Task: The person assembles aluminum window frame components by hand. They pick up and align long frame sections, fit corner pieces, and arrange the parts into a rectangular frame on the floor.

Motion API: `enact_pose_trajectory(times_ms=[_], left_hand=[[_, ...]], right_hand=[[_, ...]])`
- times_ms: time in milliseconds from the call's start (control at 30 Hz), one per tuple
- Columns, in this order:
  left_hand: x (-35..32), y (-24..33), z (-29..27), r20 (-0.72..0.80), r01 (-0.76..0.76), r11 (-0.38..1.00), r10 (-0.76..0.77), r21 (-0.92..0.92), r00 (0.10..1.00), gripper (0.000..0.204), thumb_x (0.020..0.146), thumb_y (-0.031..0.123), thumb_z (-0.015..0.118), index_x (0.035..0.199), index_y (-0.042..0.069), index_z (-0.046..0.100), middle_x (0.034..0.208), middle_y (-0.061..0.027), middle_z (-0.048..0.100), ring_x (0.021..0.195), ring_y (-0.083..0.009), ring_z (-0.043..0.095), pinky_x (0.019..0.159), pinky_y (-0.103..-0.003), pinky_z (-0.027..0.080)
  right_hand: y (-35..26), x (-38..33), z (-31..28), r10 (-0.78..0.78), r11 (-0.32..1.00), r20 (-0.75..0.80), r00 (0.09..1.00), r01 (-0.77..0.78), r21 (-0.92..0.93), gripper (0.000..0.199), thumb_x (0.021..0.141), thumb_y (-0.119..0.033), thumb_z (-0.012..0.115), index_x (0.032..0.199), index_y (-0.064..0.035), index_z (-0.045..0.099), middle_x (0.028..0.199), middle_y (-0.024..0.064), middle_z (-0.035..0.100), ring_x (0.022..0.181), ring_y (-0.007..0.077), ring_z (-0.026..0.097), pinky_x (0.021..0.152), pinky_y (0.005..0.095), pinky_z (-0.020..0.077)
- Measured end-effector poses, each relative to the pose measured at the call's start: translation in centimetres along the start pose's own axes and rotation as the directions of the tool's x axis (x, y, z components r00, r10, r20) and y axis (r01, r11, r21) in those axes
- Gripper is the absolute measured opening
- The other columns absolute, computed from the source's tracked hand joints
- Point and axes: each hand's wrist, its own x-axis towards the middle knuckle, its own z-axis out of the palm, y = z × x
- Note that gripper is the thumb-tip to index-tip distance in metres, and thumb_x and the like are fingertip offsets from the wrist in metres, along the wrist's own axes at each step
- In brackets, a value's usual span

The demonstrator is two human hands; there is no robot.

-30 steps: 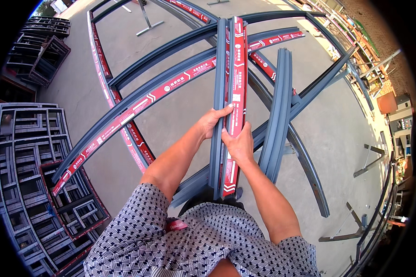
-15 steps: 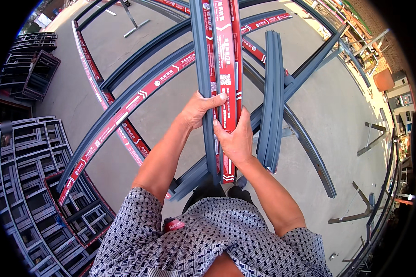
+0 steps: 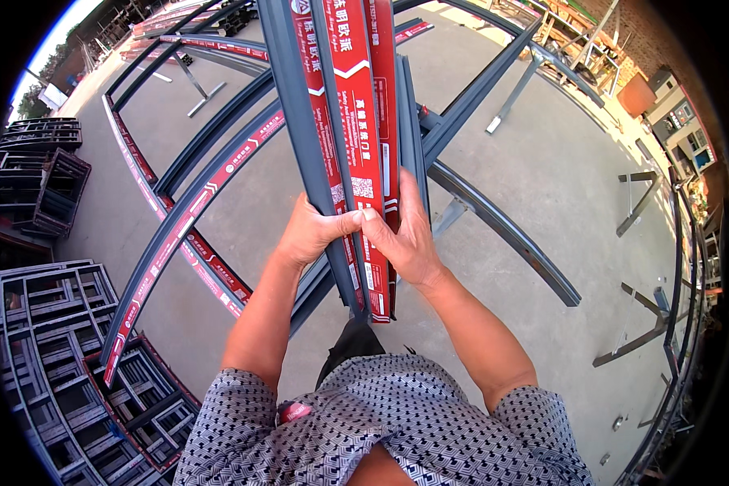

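In front of me I hold a bundle of long grey metal profiles with red printed protective film [image 3: 352, 105], running away from my body. My left hand [image 3: 309, 231] grips its left side, thumb laid across the top. My right hand [image 3: 407, 243] clasps the right side, fingers down along the edge and thumb meeting the left thumb. The fingers under the bundle are hidden. Just right of the bundle a plain grey profile [image 3: 414, 121] shows, partly covered by it; I cannot tell whether it touches. The bundle's near end hangs above my dark trouser leg.
Crossed long profiles lie around me, including a red-filmed one [image 3: 188, 215] on the left and a grey one [image 3: 506, 231] on the right. Welded grey frames [image 3: 49, 324] are stacked at left. Metal stand legs [image 3: 641, 324] rest on the concrete floor [image 3: 535, 348]. A control cabinet [image 3: 679, 113] stands far right.
The bundle has risen closer to me, and its far end has swung left. Both hands have moved slightly down with it, thumbs now meeting. The view has shifted somewhat to the right.
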Motion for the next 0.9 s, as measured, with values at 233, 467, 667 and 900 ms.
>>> enact_pose_trajectory(times_ms=[233,467,667,900], left_hand=[[-4.6,-6.5,9.9,0.131,0.050,0.995,-0.061,0.088,0.989,0.056,0.081,0.024,0.097,0.125,0.003,0.071,0.115,-0.0069,0.077,0.105,-0.0166,0.072,0.097,-0.037,0.059],[-6.4,-17.9,16.7,0.295,0.147,0.961,-0.214,0.232,0.931,0.045,0.083,0.018,0.096,0.119,0.004,0.074,0.108,-0.0029,0.079,0.098,-0.0143,0.072,0.094,-0.035,0.060],[-6.1,-23.5,21.1,0.463,0.225,0.911,-0.374,0.346,0.803,0.052,0.084,0.006,0.092,0.131,0.009,0.069,0.120,-0.0020,0.077,0.115,-0.0161,0.070,0.104,-0.039,0.057],[-3.7,-26.6,22.9,0.593,0.132,0.885,-0.403,0.446,0.697,0.056,0.082,0.009,0.093,0.133,0.008,0.069,0.129,-0.0065,0.073,0.118,-0.0225,0.068,0.104,-0.042,0.056]], right_hand=[[-4.8,-4.3,-8.8,0.165,0.975,-0.084,0.983,-0.149,0.165,0.064,0.094,-0.037,0.086,0.137,-0.0007,0.055,0.125,0.0125,0.073,0.112,0.0182,0.072,0.097,0.0363,0.0611],[-5.0,-13.7,-17.9,0.349,0.929,-0.122,0.929,-0.327,0.174,0.068,0.084,-0.031,0.095,0.136,-0.0055,0.059,0.125,0.0110,0.074,0.116,0.0209,0.072,0.100,0.0422,0.0609],[-0.3,-23.3,-21.5,0.421,0.907,-0.276,0.864,-0.395,0.147,0.042,0.085,-0.020,0.093,0.119,-0.0061,0.074,0.109,0.0054,0.078,0.099,0.0137,0.073,0.090,0.0341,0.0598],[7.1,-30.7,-22.8,0.575,0.818,-0.346,0.742,-0.508,0.271,0.043,0.084,-0.012,0.093,0.121,-0.0069,0.074,0.110,0.0019,0.078,0.096,0.0098,0.070,0.085,0.0312,0.0602]])
